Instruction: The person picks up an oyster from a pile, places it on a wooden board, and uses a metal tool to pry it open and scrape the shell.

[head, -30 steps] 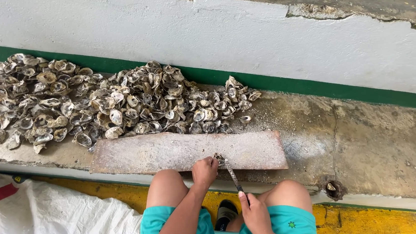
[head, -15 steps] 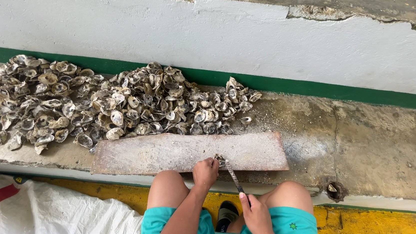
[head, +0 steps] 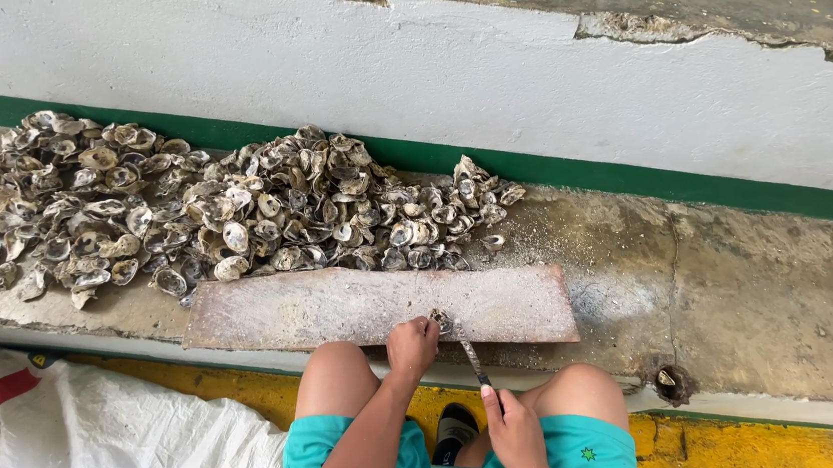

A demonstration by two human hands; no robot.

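My left hand [head: 412, 348] is closed over a small oyster shell [head: 439, 317], pressing it on the near edge of a flat reddish board [head: 342, 306]. My right hand [head: 514, 434] grips the handle of a thin metal knife [head: 472, 358] whose tip reaches the shell at my left fingers. A large heap of grey oyster shells [head: 203, 207] lies behind the board along the wall. My knees in teal shorts [head: 567, 457] sit below the board.
A white wall with a green stripe [head: 633, 180] runs behind the heap. The concrete ledge [head: 762, 284] extends to the right, with a small hole [head: 670, 380] near its edge. A white sack [head: 104, 452] lies at lower left on the yellow floor [head: 756, 445].
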